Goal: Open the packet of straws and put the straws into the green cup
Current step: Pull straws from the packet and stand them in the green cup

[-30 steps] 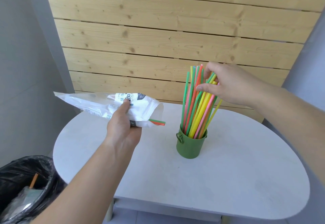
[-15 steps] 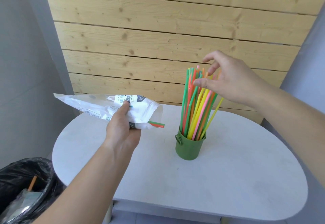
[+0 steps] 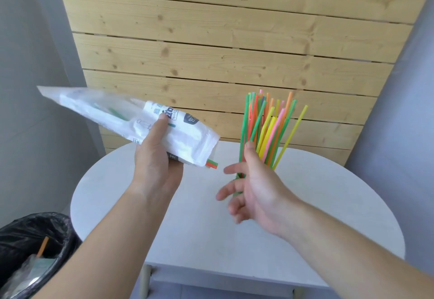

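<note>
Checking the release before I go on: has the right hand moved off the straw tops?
Yes. The right hand has dropped from the tops of the straws to their base, fingers spread, holding nothing, now nearer the packet.

I read one word, "Drink", printed on the packet (image 3: 183,139), near its middle at the upper edge. Remaining print there is illegible to me.

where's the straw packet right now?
Head view, left side: the packet is held in the left hand, raised over the table's left edge, left of the standing straws.
</note>
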Available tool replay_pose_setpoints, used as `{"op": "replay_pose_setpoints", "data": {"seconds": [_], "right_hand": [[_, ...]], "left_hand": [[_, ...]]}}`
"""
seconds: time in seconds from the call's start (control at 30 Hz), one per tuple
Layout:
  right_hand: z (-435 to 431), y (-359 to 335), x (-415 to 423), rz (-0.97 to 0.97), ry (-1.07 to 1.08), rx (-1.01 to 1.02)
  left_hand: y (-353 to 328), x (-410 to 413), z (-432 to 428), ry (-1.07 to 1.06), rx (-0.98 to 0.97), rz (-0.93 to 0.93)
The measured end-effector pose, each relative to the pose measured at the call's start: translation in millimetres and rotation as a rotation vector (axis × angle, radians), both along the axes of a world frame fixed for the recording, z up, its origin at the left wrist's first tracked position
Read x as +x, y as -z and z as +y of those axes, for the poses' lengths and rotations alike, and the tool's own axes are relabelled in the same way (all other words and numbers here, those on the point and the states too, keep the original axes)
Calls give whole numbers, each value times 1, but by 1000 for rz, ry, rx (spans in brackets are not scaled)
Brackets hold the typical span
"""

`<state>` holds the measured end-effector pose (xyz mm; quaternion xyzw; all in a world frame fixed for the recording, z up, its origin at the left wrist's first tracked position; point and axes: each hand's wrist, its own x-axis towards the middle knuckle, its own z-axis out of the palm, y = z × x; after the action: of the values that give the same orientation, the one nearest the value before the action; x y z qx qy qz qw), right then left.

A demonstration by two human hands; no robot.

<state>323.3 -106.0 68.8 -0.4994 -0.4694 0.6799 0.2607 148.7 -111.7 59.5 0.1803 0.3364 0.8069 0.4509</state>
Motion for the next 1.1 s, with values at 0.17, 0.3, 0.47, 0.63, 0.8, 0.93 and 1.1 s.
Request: {"op": "replay_pose_setpoints", "data": {"seconds": [0.17, 0.3, 0.47, 0.63, 0.8, 0.93, 1.1], "right_hand": [[5, 10, -29, 357, 113, -234], [3, 15, -38, 437, 91, -284], [10, 17, -37, 541, 133, -310], [7, 18, -37, 416, 115, -222], [6, 21, -41, 372, 86, -176], [6, 19, -39, 416, 52, -177], [11, 24, -37, 356, 82, -148]], "left_hand": [[-7, 7, -7, 20, 95, 329], [-12, 10, -6, 35, 90, 527], [-19, 13, -5, 51, 101, 638], [-25, 20, -8, 134, 117, 604], [-25, 30, -14, 209, 128, 508], [-25, 28, -14, 186, 120, 516], [-23, 19, -12, 106, 113, 487]]}}
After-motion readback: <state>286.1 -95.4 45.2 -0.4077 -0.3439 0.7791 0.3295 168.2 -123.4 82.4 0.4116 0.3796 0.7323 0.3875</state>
